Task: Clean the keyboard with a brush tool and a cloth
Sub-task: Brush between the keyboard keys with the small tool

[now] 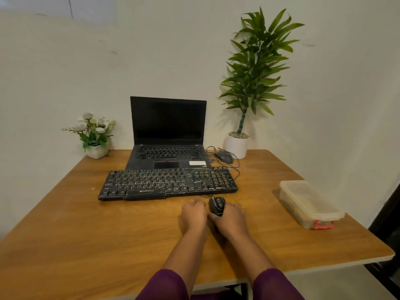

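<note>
- Purple sleeves [164, 284] sit lowest in frame, well on the near side of the keyboard; both forearms run forward and meet just short of its front edge.
- Right hand [232, 220]: fingers and thumb wrapped round a small black oval gadget [217, 205] with buttons on top, mouse-like in shape. No bristles show, so I cannot tell whether it is the brush tool. It is held low over the brown wooden table [86, 234], probably for steadiness.
- Left hand [193, 213]: knuckles up, fingers clenched under, pressed against the right thumb. Nothing is visible in it. Judgement: it is braced beside the gadget to help open or ready it.
- Black full-size keyboard [166, 182], the thing to be cleaned, lies flat and crosswise just beyond both hands, untouched, its cable trailing off its right end.
- Black laptop [168, 126], lid open and screen dark, stands directly behind the keyboard, its front edge touching or nearly so.
- Dark wired mouse [224, 156] sits behind the keyboard's right end.
- Clear plastic lidded box with a red latch [309, 202] lies well right of the keyboard; contents unclear, possibly supplies.
- Tall green plant in a white pot [237, 146] stands behind-right of the keyboard, a small white pot of white flowers [94, 131] behind-left.
- No cloth in view. Cleaning looks not yet begun.
</note>
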